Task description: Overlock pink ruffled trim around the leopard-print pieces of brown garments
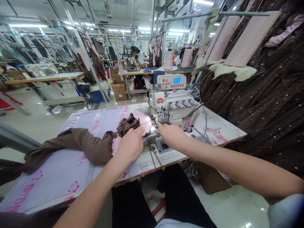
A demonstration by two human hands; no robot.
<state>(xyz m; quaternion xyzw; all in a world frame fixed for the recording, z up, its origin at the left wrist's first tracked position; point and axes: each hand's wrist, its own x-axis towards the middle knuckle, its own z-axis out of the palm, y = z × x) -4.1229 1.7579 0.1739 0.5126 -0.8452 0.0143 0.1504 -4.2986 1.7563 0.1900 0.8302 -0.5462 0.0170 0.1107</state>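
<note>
Pink fabric (144, 122) bunched at machine's needle (158, 122), 12 o'clock from left hand (130, 144), fingers pressed flat on it. Right hand (169, 133) nearer needle, at 3 o'clock, grip undeterminable.

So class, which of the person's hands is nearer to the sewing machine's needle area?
Right. The right hand reaches just in front of the needle area, while the left hand rests farther left on the pink fabric.
</note>
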